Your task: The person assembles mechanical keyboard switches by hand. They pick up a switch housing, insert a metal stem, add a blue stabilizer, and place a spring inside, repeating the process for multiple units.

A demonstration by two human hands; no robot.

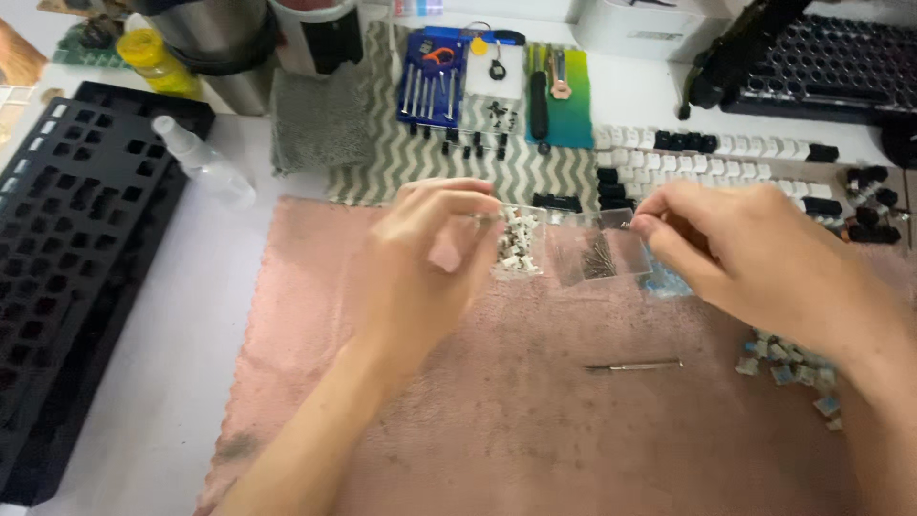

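While both hands hover over the far edge of the pink cloth (535, 420), everything hinges on the two little clear plastic boxes sitting between them. The left hand (430, 258) is right up against the left box (519, 244), the one full of small white switch parts, with thumb and forefinger pinched together at its top left corner. Looks like it's touching the rim or holding something tiny there, but it's too blurry to tell which.

The right hand (755, 263) comes in from the right side, fingertips pressed together in a tight pinch just at the right box (602, 250), the one with what look like small dark springs in it. I can't tell if there's anything actually between those fingertips. So each hand is nearest its own box, left to left, right to right, and the boxes sit side by side, touching or nearly so.

Nearer the person, a thin metal tool (635, 365) lies on the cloth with its long axis running left-right, below the right hand and well apart from both. A small heap of bluish switches (788, 368) sits by the right wrist. Off at the left edge of the surface lies a black keyboard plate (67, 258), and rows of keycaps (726, 162) line the far right.
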